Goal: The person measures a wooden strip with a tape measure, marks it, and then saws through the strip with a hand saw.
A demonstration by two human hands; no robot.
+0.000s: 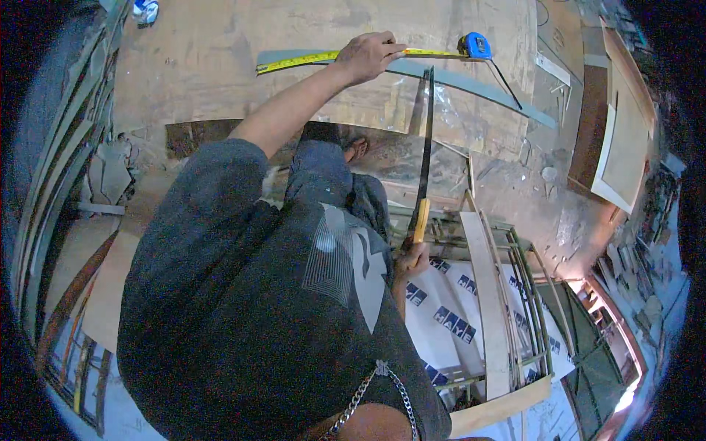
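Note:
My left hand (369, 57) is closed over the yellow blade of a tape measure (476, 47), pinching it partway along. The blade is pulled out to the left of the blue case, running along a narrow grey strip (471, 89) on the wooden work surface (206, 81). Lower down, my right hand (414, 260) grips the yellow handle of a handsaw (422, 220). Its dark blade points away from me, with the tip at the grey strip's near edge. A thin dark rod or cord (505, 87) lies slanting across the strip's right part.
Bundled poles and a pale board (485, 294) stand by my right side over white printed sheeting (434, 301). Wooden panels (614, 132) lean at the far right. Long strips (62, 169) are stacked at the left. A blue-and-white item (145, 10) lies at the far left.

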